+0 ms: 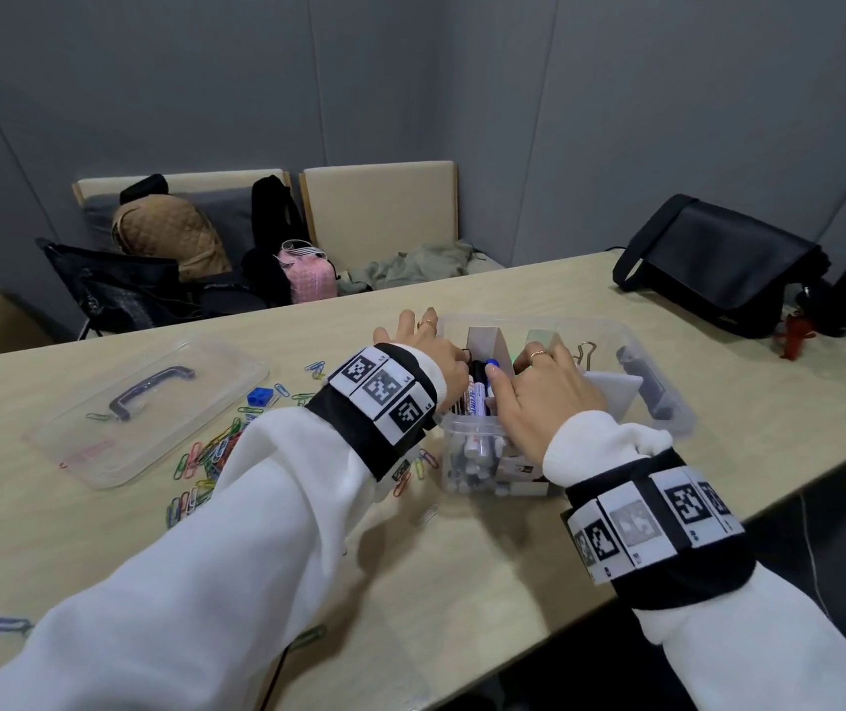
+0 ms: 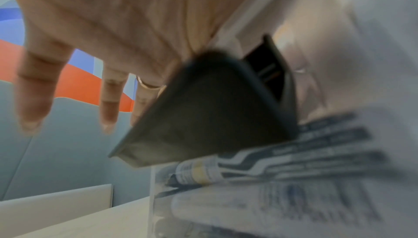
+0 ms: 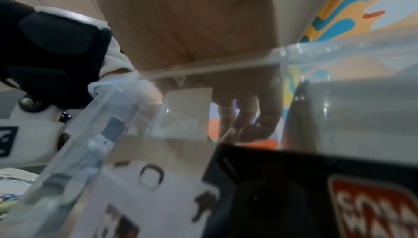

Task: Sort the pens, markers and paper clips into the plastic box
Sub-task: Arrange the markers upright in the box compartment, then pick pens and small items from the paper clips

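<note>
Both grips sit over the clear plastic box (image 1: 662,402) on the pale surface (image 1: 462,556): the left hand (image 1: 431,351) has its fingers spread at the box's left rim, the right hand (image 1: 544,387) reaches down onto the markers (image 1: 477,397) lying inside, and I cannot tell whether it clamps one. Loose paper clips (image 1: 210,449) lie left of the box, beside its lid (image 1: 154,402). From the left wrist, the fingers (image 2: 34,98) hang straight and apart, holding nothing, with blurred markers (image 2: 294,161) below. From the right wrist, the fingers (image 3: 260,116) curl inside the box wall (image 3: 226,66).
</note>
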Demonstrator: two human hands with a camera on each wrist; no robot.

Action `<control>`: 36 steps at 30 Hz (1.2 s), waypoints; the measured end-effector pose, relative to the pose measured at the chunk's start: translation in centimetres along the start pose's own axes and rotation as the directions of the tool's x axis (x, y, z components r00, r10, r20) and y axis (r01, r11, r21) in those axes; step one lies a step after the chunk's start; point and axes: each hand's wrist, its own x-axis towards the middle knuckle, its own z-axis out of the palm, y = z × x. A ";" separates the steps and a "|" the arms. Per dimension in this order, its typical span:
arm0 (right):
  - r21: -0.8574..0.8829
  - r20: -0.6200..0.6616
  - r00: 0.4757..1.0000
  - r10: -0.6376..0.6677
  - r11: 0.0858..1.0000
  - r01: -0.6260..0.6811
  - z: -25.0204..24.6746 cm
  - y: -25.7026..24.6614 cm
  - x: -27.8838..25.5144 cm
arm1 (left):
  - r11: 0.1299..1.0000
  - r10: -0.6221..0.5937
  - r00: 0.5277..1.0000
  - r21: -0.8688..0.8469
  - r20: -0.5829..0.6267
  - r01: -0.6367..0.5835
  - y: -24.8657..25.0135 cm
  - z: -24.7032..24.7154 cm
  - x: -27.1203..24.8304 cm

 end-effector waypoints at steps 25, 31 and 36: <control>0.250 -0.520 0.769 -0.371 0.795 0.553 0.4 -6.4 -2.3 | 0.703 0.004 0.999 -0.710 0.047 0.030 -13.5 1.9 -7.6; 0.139 0.145 0.900 -0.412 0.909 0.394 3.7 -11.4 -3.5 | 0.923 -0.057 0.994 -0.374 0.089 0.086 -16.2 3.3 -7.7; -0.070 0.428 0.871 -0.242 0.952 0.299 4.5 -12.8 -2.2 | 0.999 0.027 0.964 -0.038 0.266 -0.018 -15.9 4.1 -6.1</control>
